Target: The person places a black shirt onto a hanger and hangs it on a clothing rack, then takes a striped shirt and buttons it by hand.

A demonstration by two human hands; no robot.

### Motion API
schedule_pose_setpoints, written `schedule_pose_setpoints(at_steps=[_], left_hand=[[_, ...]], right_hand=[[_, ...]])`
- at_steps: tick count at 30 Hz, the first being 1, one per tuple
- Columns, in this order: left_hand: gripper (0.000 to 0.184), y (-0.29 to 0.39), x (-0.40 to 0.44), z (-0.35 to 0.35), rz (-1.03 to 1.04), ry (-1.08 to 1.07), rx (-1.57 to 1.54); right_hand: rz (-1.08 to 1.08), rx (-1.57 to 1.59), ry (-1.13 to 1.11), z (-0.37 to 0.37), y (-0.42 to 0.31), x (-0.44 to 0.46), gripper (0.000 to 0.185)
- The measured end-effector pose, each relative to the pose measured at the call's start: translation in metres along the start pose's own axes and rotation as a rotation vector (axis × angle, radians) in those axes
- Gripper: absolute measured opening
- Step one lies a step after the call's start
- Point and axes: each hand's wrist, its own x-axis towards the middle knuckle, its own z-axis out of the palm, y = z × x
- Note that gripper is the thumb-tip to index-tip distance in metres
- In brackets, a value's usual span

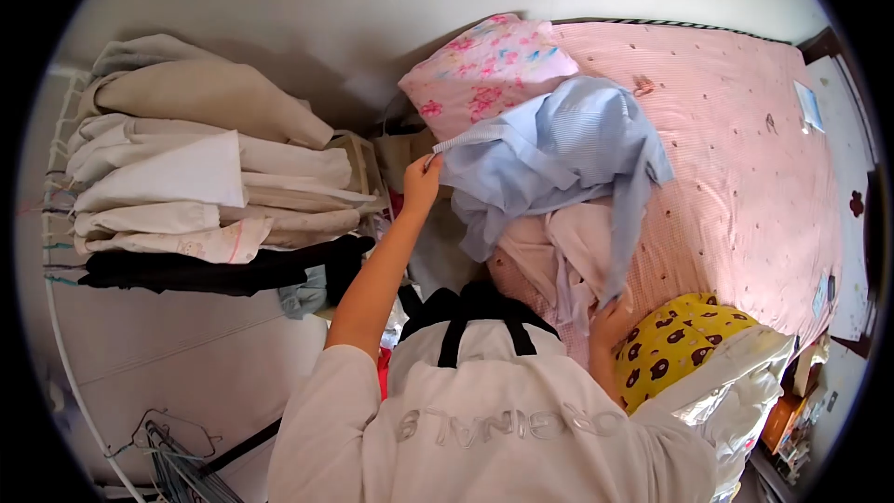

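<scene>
A light-blue, finely striped shirt (559, 140) spreads across the bed's left side in loose folds. My left hand (424, 179) is closed on its left edge, holding that part up beside the bed. A long strip of the shirt, which looks like a sleeve, hangs down to my right hand (610, 319). The fingers of my right hand are closed at its lower end, though partly hidden. Beneath the shirt lies a pale pink garment (582, 228), crumpled and partly covered, close to my right hand.
Pink bedding (736, 149) covers the bed. A floral pillow (494, 70) lies at the back, a yellow patterned cloth (684, 340) to the right. Left, several garments (186, 172) and black trousers (223, 265) hang on a white rack (60, 317); bare hangers (172, 452) hang lower.
</scene>
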Motion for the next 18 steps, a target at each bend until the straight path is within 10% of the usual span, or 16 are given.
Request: schedule_pose_setpoints(at_steps=[4,8,18], left_hand=[[0.024,0.001,-0.007,0.011,0.026,-0.07,-0.028],[0.023,-0.011,-0.01,0.022,0.029,-0.099,-0.021],[0.022,-0.024,-0.012,0.034,0.085,0.005,-0.117]], right_hand=[[0.239,-0.352,-0.539,0.015,0.113,-0.147,0.022],[0.118,-0.085,-0.325,-0.003,0.123,-0.168,0.037],[-0.436,0.113,-0.221,0.081,-0.045,0.095,0.053]])
